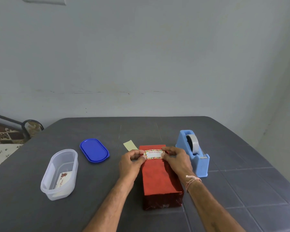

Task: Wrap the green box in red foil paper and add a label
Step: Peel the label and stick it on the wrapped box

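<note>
- Red-wrapped box [159, 178] lies lower centre on the table [241, 190].
- Left hand [130, 162] and right hand [177, 160] each pinch an end of the label [153, 154] over the box's far end.
- Dispenser [193, 153] right; tub [59, 174], lid [94, 150] left.

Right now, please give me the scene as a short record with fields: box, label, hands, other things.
box: wrapped box, in red foil, on the table
label: Happy Birthday label, at the box's far end
left hand: pinches the label's left end
right hand: pinches the label's right end
left side: clear container holding a card; blue lid beside it
right side: blue tape dispenser
</note>
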### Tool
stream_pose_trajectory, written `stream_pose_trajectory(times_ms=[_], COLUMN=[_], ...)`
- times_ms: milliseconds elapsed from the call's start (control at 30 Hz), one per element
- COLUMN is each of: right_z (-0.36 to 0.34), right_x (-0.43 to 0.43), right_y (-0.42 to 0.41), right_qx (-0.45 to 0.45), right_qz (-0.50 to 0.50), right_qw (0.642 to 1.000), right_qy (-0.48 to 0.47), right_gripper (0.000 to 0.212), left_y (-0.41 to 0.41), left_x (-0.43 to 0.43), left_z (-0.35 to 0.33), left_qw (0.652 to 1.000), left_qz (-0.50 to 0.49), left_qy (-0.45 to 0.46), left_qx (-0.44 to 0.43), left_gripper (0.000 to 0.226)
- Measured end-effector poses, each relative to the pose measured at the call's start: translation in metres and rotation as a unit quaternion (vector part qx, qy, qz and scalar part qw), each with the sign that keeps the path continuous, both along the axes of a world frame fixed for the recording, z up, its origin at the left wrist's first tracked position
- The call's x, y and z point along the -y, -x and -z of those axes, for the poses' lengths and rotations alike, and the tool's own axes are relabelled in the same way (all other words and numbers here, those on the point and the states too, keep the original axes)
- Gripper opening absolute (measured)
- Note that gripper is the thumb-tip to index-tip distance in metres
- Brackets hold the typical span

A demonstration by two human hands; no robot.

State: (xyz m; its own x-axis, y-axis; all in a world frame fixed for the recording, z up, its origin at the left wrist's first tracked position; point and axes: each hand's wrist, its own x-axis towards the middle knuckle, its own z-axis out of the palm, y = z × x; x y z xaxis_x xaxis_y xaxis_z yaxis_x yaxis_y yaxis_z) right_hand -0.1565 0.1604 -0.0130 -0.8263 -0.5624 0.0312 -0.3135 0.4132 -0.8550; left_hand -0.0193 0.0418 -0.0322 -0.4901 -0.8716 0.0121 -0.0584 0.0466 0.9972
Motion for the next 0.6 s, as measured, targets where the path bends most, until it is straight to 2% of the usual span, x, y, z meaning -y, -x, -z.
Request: stream_pose_trajectory(times_ms=[67,133,233,300,367,467,533,600], right_z=[-0.009,-0.018,-0.031,-0.038,-0.039,-0.032,-0.022,-0.011], right_x=[0.000,0.005,0.028,0.059,0.096,0.159,0.197,0.227], right_y=[-0.007,-0.021,-0.054,-0.079,-0.099,-0.123,-0.133,-0.139], right_qx=[-0.031,-0.118,-0.199,-0.195,-0.174,-0.141,-0.132,-0.139], right_qz=[0.001,0.011,-0.019,-0.075,-0.135,-0.200,-0.210,-0.194], right_qw=[0.998,0.991,0.980,0.977,0.975,0.965,0.957,0.951], right_qy=[-0.045,-0.070,0.003,0.027,-0.003,-0.095,-0.153,-0.196], right_gripper=[0.038,0.049,0.055,0.054,0.057,0.068,0.073,0.081], left_y=[-0.004,-0.015,-0.043,-0.075,-0.112,-0.177,-0.213,-0.234], left_x=[0.001,0.006,0.028,0.051,0.076,0.121,0.144,0.152], left_z=[-0.006,-0.011,-0.021,-0.030,-0.038,-0.033,-0.023,-0.013], left_qw=[1.000,0.999,0.999,0.995,0.984,0.943,0.921,0.925], left_qz=[0.023,0.037,-0.006,-0.053,-0.116,-0.237,-0.274,-0.259], left_qy=[-0.018,-0.023,0.021,0.076,0.127,0.178,0.129,0.045], left_qx=[0.004,0.014,0.025,0.028,0.041,0.149,0.246,0.273], left_gripper=[0.022,0.033,0.034,0.032,0.029,0.042,0.062,0.070])
